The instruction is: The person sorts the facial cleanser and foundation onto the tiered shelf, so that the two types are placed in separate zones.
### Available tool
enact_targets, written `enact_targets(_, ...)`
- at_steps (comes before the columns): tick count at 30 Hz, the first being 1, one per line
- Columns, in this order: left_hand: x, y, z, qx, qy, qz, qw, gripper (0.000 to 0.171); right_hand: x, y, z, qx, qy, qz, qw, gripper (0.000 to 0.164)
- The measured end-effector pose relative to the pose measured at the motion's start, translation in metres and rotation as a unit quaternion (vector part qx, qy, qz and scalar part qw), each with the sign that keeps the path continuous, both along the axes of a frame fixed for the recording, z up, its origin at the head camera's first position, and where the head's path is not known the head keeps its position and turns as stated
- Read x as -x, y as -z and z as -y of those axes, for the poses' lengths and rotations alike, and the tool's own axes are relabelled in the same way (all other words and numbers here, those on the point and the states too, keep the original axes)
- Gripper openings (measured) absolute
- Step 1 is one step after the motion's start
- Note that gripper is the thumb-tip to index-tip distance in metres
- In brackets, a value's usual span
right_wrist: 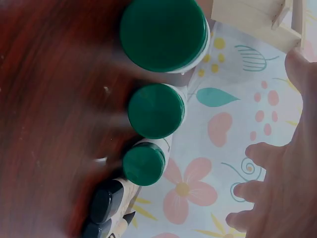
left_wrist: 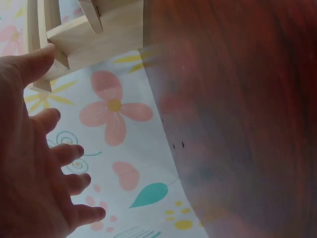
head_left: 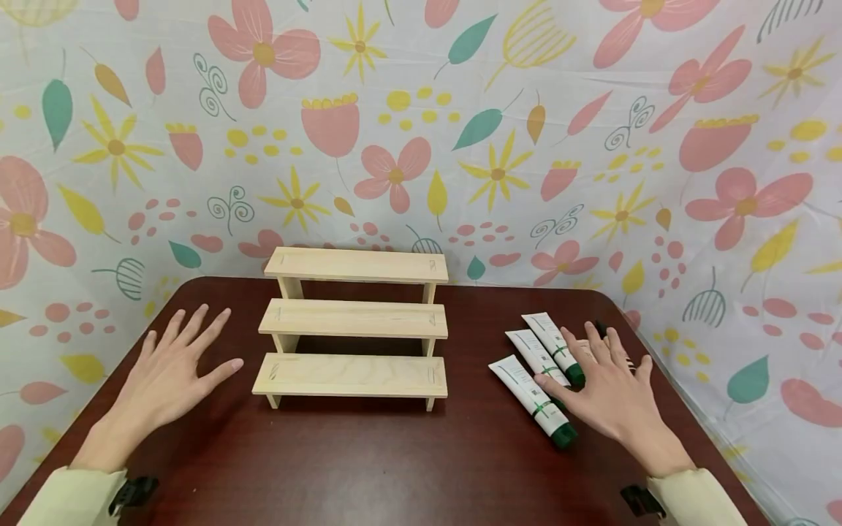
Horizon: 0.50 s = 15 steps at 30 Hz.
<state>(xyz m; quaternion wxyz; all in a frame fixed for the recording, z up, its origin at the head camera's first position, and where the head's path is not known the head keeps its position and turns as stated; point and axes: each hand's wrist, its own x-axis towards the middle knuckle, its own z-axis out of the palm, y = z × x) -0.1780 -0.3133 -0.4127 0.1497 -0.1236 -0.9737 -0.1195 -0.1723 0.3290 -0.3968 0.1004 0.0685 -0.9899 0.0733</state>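
My left hand is spread flat over the left side of the table, fingers straight, holding nothing. To its right stands a three-step wooden shelf. My right hand has its fingers spread above the right side, beside three white tubes with green caps, and grips none of them. The right wrist view shows the green caps end-on, and the hand raised apart from them. Beyond these lie black-capped items, mostly hidden behind the right hand in the head view.
The dark reddish-brown table has rounded back corners. A white cloth printed with flowers and leaves hangs behind and on the right. The shelf stands near the back edge.
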Motion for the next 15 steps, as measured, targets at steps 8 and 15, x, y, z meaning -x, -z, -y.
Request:
enact_targets(8,-0.006,0.002,-0.012,-0.08,0.035,0.024,0.9959,0.097,0.0,0.002,-0.002,0.033,-0.012,0.007,0.999,0.105)
enact_targets(15,-0.007,0.0,-0.026,-0.127,0.049,0.045,0.9896,0.104,0.001,0.003,-0.004,0.079,-0.037,0.018,0.996,0.097)
